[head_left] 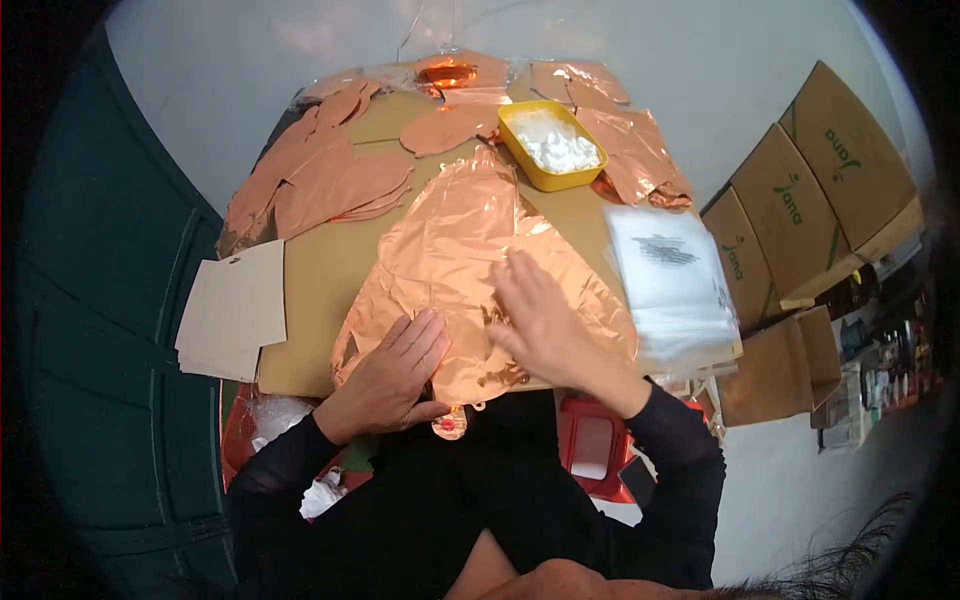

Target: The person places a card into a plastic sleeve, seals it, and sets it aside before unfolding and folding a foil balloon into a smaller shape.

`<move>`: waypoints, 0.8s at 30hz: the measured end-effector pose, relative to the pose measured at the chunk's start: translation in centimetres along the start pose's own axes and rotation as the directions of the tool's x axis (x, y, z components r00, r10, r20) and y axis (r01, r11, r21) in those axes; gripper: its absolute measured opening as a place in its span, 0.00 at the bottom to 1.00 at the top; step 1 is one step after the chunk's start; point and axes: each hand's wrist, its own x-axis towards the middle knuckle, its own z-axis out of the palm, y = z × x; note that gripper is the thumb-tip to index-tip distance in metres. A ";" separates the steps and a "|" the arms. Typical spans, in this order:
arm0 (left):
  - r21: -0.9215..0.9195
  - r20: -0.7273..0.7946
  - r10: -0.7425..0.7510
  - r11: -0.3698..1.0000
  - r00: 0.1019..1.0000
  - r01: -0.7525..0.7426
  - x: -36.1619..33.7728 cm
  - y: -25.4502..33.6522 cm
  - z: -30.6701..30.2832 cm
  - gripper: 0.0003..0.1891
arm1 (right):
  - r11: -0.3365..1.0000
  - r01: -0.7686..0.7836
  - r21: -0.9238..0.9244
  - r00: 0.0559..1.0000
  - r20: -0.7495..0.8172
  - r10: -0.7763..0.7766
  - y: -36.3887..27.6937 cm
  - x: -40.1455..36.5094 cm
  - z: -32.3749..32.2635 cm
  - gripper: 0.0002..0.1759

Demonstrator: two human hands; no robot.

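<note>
Long black sleeves (680,445) ending near the wrists, matching black garment (425,500) below, bare fingers (405,336).

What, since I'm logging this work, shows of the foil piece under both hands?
The foil piece is shiny, wrinkled, copper-coloured, like metallic film. It lies flat on the tabletop, narrow at the far end, broader nearer, a red-marked tab jutting past the near edge. The left hand rests on it; the blurred right hand is over it, contact unclear.

Brown table (318,290); foil shapes (450,220), yellow tub (555,182), cards (235,310), bags (675,290)
</note>
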 end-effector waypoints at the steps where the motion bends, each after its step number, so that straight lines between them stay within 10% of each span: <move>1: 0.006 -0.010 0.006 1.000 1.000 -0.006 0.0 0.0 0.0 0.44 | 0.997 0.061 -0.043 0.998 0.000 -0.062 -0.2 0.3 0.8 0.38; 12: -0.281 -0.187 -0.115 0.958 0.976 0.059 -0.3 -0.5 -1.0 0.32 | 0.957 0.199 -0.213 0.972 0.165 -0.166 0.6 0.8 4.4 0.45; 15: -0.430 -0.213 -0.568 0.785 0.795 0.445 -1.9 -2.6 0.0 0.21 | 0.957 0.195 -0.215 0.972 0.170 -0.160 0.7 0.8 4.4 0.46; 18: -0.089 -0.476 -0.543 0.813 0.692 0.576 -2.4 -4.3 -0.3 0.14 | 0.953 0.200 -0.227 0.971 0.178 -0.161 0.6 0.8 4.4 0.46; 24: 0.066 -0.317 -0.625 0.736 0.714 0.674 -2.4 -5.2 -0.7 0.12 | 0.953 0.193 -0.233 0.974 0.165 -0.157 0.7 0.8 4.9 0.45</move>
